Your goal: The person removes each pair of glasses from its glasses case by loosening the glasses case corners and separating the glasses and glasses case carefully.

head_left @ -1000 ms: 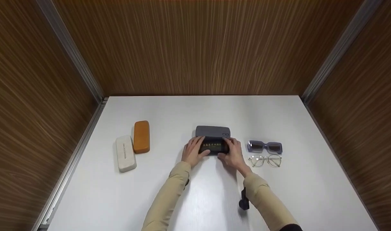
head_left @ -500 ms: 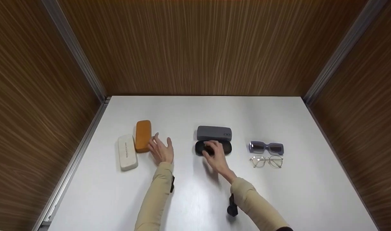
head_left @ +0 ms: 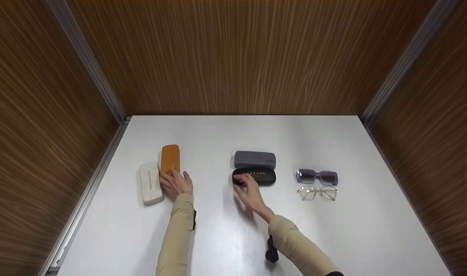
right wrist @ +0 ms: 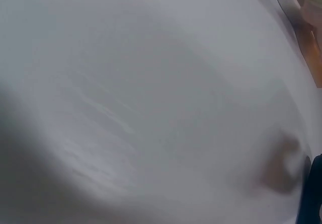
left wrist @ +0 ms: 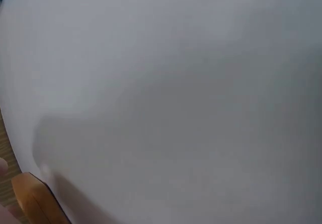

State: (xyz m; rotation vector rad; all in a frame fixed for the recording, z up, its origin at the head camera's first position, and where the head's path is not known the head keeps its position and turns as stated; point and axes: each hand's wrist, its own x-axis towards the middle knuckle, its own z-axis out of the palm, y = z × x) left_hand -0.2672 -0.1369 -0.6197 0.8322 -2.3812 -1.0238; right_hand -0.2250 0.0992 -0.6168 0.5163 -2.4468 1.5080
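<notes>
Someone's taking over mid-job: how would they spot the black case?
Find the right hand near the middle of the white table. The black case lies there, partly hidden by it; gold lettering sets it apart from the grey case beyond.

Grey case (head_left: 250, 158) bears glasses icon (head_left: 270, 161); black case (head_left: 267, 179), white case (head_left: 151, 188) bear illegible lettering (head_left: 257, 173).

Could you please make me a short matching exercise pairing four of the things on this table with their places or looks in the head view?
Things:
1. White case
2. Orange case
3. Black case
4. Wire-framed glasses

Descriptions:
A. Bears gold lettering
B. Just nearer the person than the sunglasses
C. Farthest left of the four
D. Has left hand fingers over its near end

Right pairs: 1-C, 2-D, 3-A, 4-B.
</notes>
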